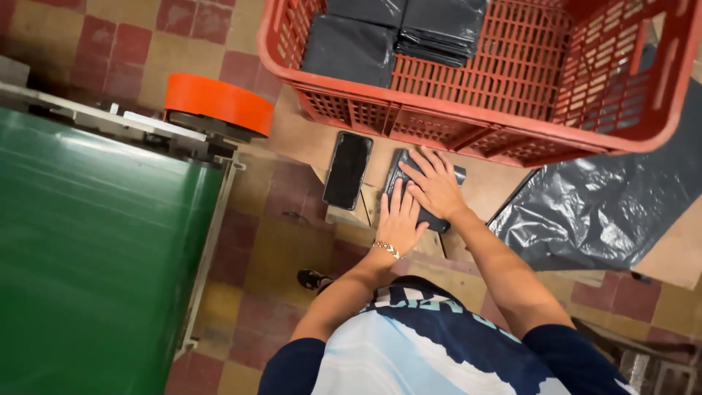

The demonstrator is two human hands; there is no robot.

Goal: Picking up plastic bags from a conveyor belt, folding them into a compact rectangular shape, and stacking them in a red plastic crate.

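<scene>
Both hands flat on a folded dark bag
Left hand point(399, 219) and right hand point(436, 183) press open-palmed, overlapping, on the bag point(431, 218) — phone point(348, 170) just left, red crate point(512, 80) beyond.

The person wears a short-sleeved shirt point(409, 344) in broad bands of dark navy, white and pale sky blue; the sleeves are navy and end above the elbows, leaving the forearms bare. White lettering, too warped to make out, runs along a navy band at the shirt's upper edge. Just above the shirt, the left hand point(400, 218) carries a thin gold chain bracelet point(386, 249) at the wrist. The right hand point(436, 184) has no ornament. Left of the bracelet, a dark sandal point(313, 279) shows on one foot.
</scene>
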